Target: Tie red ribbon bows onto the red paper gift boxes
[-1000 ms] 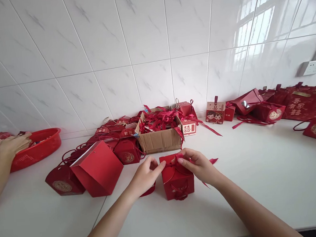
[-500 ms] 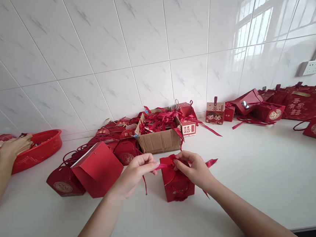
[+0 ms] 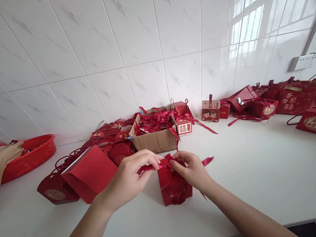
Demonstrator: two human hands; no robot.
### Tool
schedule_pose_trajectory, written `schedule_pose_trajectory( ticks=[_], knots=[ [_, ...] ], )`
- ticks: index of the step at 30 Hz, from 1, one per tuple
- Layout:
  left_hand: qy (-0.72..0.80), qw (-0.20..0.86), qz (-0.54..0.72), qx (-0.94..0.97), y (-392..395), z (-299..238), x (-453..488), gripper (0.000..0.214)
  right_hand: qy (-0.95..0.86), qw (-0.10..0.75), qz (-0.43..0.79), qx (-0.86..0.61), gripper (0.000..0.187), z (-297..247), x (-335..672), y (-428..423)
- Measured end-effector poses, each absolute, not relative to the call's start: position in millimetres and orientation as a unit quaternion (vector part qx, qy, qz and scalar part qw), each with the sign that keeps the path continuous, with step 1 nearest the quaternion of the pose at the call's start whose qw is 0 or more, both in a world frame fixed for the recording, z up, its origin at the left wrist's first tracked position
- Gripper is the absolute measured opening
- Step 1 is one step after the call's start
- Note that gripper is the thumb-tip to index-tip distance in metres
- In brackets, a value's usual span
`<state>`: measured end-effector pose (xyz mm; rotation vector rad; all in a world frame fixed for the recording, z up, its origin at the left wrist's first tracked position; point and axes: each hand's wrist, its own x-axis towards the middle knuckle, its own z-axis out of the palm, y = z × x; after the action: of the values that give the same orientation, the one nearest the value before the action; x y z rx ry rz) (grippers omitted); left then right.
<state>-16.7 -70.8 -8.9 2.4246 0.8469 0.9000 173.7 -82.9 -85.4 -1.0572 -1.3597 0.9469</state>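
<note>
Two pinches on ribbon [image 3: 164, 162]: left hand [image 3: 133, 172] beside box [image 3: 175, 189], right hand [image 3: 190, 169] over its top, toward front edge of worktop [image 3: 145, 226]. Uneven tug could loosen tie, tip box.

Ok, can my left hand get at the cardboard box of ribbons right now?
Probably yes: nothing visible stands between your left hand and the cardboard box just beyond, though it would likely have to release the ribbon it pinches.

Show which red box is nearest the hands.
The front-centre box with twisted cord: left hand and right hand hold its ribbon; other boxes sit behind or aside.
</note>
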Motion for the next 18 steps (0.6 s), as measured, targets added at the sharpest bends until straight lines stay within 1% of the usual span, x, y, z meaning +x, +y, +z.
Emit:
schedule_pose_trajectory(
  ticks=[5,9,12,15,18],
  knots=[
    [0.248,0.189,0.306,0.9,-63,-16,-1,0.024,-0.578,0.559,0.402,-0.438,0.011,-87,174,-81],
    [0.245,0.198,0.301,0.9,-59,-17,9,0.023,-0.587,0.555,0.39,-0.443,0.011,-87,175,-80],
    [0.282,0.184,0.325,0.884,-59,-17,12,0.016,-0.58,0.566,0.398,-0.43,0.011,-88,176,-80],
    [0.359,0.152,0.36,0.848,-60,-17,11,0.005,-0.574,0.576,0.402,-0.421,0.012,-89,177,-81],
    [0.42,0.148,0.387,0.807,-59,-18,5,0.017,-0.574,0.581,0.394,-0.422,0.012,-89,176,-82]
  ],
)
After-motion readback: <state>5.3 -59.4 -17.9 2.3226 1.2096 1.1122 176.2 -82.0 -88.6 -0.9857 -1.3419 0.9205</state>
